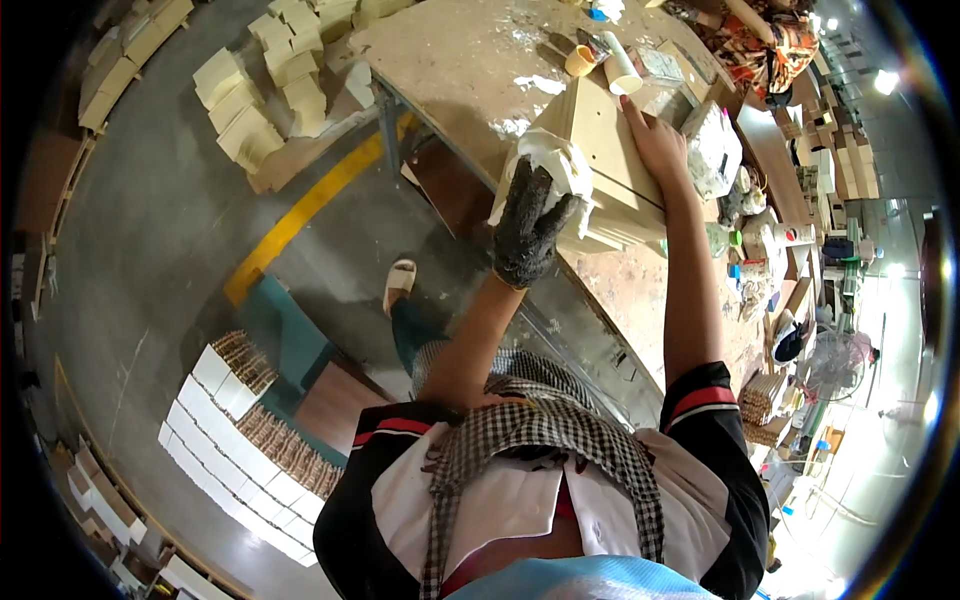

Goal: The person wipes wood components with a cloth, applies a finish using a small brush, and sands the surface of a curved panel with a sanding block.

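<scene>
My left hand (530,228), in a dark, stained glove, is closed on a crumpled white cloth (560,165). The cloth presses against the near left side of a stack of cream-coloured panels (600,135) at the worktable's edge. On top of the stack lies my bare right hand (655,150), its fingers stretched forward along the upper panel. Small dark holes show in that panel's face. The glove and cloth hide part of the stack's left side.
Beyond the stack on the worktable (440,50) are a yellow cup (580,61) and a pale cylinder (621,68). A plastic-wrapped bundle (711,150) sits right of my right hand. Cream pieces (240,110) are piled at the far left. A person (760,45) is at the far right.
</scene>
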A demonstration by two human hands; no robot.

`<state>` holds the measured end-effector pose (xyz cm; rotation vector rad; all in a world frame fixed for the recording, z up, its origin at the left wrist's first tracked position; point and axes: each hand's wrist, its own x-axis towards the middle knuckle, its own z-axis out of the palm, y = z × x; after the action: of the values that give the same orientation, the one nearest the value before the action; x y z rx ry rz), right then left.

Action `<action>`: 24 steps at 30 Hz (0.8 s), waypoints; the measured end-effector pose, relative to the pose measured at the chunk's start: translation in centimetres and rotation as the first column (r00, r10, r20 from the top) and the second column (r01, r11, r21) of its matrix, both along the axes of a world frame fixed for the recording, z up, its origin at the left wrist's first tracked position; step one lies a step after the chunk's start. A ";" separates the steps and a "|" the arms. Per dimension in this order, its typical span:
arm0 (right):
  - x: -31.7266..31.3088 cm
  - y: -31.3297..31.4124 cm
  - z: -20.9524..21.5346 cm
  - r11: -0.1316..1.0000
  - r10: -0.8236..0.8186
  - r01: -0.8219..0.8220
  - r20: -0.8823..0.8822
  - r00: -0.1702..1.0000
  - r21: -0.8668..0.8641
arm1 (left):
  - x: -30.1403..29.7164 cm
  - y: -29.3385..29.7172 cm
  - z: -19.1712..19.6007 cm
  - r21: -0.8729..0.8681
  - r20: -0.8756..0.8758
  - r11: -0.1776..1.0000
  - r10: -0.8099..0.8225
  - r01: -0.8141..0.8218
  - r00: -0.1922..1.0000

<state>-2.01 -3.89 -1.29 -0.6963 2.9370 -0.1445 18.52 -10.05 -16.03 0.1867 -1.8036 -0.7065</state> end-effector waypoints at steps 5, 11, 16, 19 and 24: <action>-1.2 -1.3 0.1 1.000 0.014 -0.014 0.012 1.000 0.003 | 1.1 -1.3 -6.1 0.064 0.088 0.998 -0.003 -0.003 0.996; 0.7 -0.6 0.4 1.000 -0.017 0.018 -0.054 0.998 0.018 | 2.5 -0.6 -1.8 0.594 -0.272 0.737 -0.193 0.322 0.943; 0.5 -0.7 1.0 0.999 -0.033 0.033 -0.012 0.999 0.041 | 1.0 -2.7 3.3 0.057 0.057 0.997 0.057 -0.060 0.997; 0.4 -1.4 0.6 0.999 -0.019 0.019 -0.024 1.000 0.025 | 0.3 -3.1 -3.5 0.388 0.077 0.922 -0.024 -0.008 0.997; 0.0 -0.9 0.6 0.999 -0.042 0.042 -0.038 0.998 0.000 | 5.7 -4.9 -9.3 0.207 0.360 0.978 -0.062 -0.015 0.931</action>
<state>-1.98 -4.77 -0.69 -0.6439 2.9885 -0.1349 24.26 -14.94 -25.36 0.4614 -2.0855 -0.9241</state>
